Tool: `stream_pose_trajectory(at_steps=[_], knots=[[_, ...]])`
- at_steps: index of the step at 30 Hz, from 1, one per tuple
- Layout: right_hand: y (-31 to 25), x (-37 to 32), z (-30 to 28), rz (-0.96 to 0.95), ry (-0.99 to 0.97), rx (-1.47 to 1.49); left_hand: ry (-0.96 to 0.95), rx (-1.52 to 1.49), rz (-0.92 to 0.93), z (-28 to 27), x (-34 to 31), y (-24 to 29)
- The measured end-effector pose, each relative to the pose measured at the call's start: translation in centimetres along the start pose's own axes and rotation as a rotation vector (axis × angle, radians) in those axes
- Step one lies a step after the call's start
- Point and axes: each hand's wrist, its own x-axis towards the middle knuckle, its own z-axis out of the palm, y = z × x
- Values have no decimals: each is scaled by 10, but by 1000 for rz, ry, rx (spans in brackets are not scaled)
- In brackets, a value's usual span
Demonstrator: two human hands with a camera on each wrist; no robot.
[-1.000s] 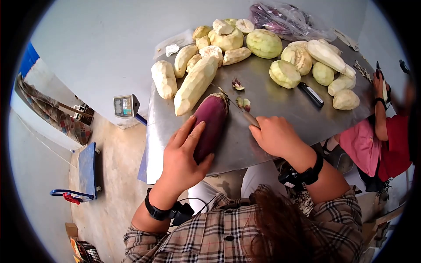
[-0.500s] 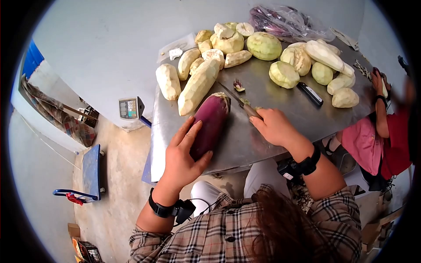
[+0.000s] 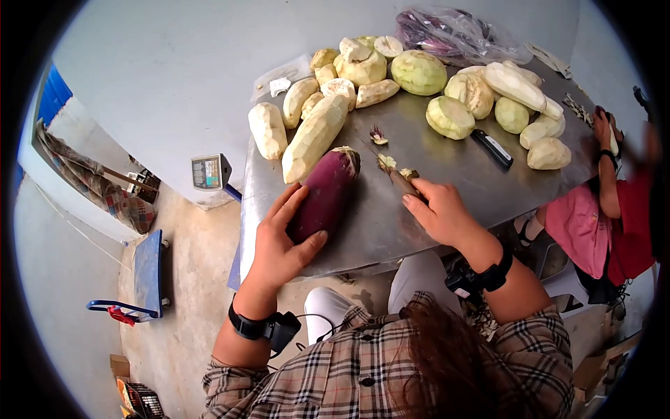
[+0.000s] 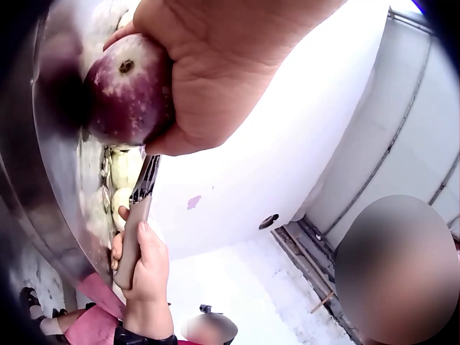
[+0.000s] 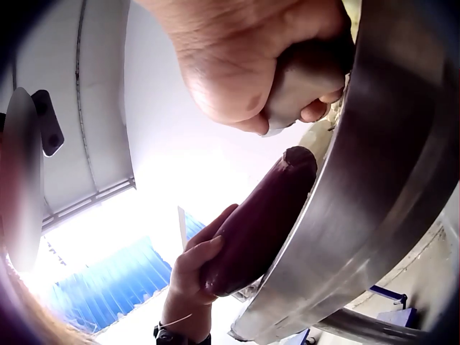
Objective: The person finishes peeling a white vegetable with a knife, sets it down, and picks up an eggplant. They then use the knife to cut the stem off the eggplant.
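My left hand (image 3: 279,244) pins the purple eggplant (image 3: 322,195) to the steel surface (image 3: 447,171). Its grip is curled round the near half, thumb on the side facing my other hand and fingers laid along the far flank. The eggplant lies pointing away from me, its trimmed stem end close to a long peeled eggplant (image 3: 314,136) just beyond it. Just right of the eggplant, my right hand (image 3: 440,213) has its grip closed round the handle of a knife (image 3: 399,181) angled toward that trimmed end; small scraps (image 3: 384,162) lie beside the blade.

To do this well, I judge the eggplant must not roll, so I should press down firmly, hold my fingers well back from the stem end and cut away from my thumb. Both forearms come in over the near edge, wrists low, left palm down, right knuckles up.
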Motion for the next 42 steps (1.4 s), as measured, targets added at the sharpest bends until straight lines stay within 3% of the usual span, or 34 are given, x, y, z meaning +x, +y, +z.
stream_pose_trajectory(at_steps=[4,7,10,16,19,22,27,36,42], knots=[[-12,-20,0,-56,-47,-13,-15,-53,-20,-1,1,-4],[-20,-34,0,-81,-62,-38,-39,-532,-276,1,-1,-3],[-27,-44,-2,-81,-80,-97,-84,-671,-370,0,-1,5],[-36,-59,-7,-105,-68,-307,-84,-543,-394,-4,1,5],[-33,-61,-3,-120,-25,-355,-57,-207,-90,-2,-1,-6],[-30,-59,0,-100,-8,-402,-113,-106,43,-1,-4,2],[-32,-50,2,-119,0,-512,-144,47,73,3,-6,17],[-42,-48,-1,-65,-39,-484,-155,11,-23,0,-4,17],[-49,-43,-13,-87,-92,-614,-130,138,104,4,-8,18]])
